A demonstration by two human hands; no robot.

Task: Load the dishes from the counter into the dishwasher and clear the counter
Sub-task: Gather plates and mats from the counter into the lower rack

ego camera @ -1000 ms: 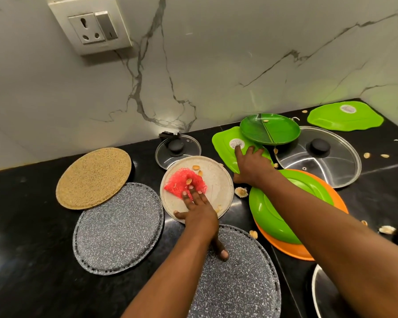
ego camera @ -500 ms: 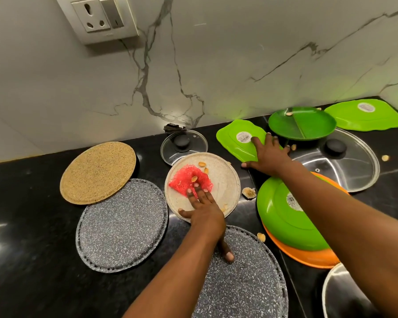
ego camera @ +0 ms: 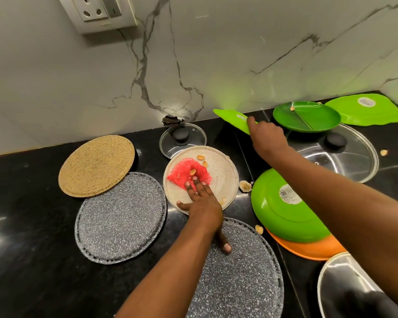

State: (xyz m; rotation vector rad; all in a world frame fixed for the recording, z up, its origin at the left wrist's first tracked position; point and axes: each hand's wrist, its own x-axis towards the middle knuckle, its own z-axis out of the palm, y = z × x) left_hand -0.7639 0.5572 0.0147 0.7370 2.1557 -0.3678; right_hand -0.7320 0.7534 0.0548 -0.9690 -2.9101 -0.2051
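My left hand [ego camera: 202,203] lies flat with straight fingers on a beige plate [ego camera: 221,173], its fingertips on a red mesh scrubber [ego camera: 184,174] among nut shells. My right hand [ego camera: 265,136] grips a light green plate [ego camera: 231,118] and holds it tilted up off the black counter [ego camera: 32,226]. A round dark green divided plate [ego camera: 306,117] and another light green plate [ego camera: 365,110] lie behind it. A green plate [ego camera: 283,210] rests upside down on an orange plate [ego camera: 308,250] under my right forearm.
A small glass lid [ego camera: 182,138] and a large glass lid [ego camera: 345,157] lie near the marble wall. A tan mat [ego camera: 97,165] and two speckled grey mats [ego camera: 121,216], [ego camera: 239,278] cover the left and front. A steel rim [ego camera: 331,285] shows at bottom right. Shells are scattered about.
My right hand has gripped the light green plate and lifted its edge off the counter, tilting it up. My left hand has stayed on the beige plate.
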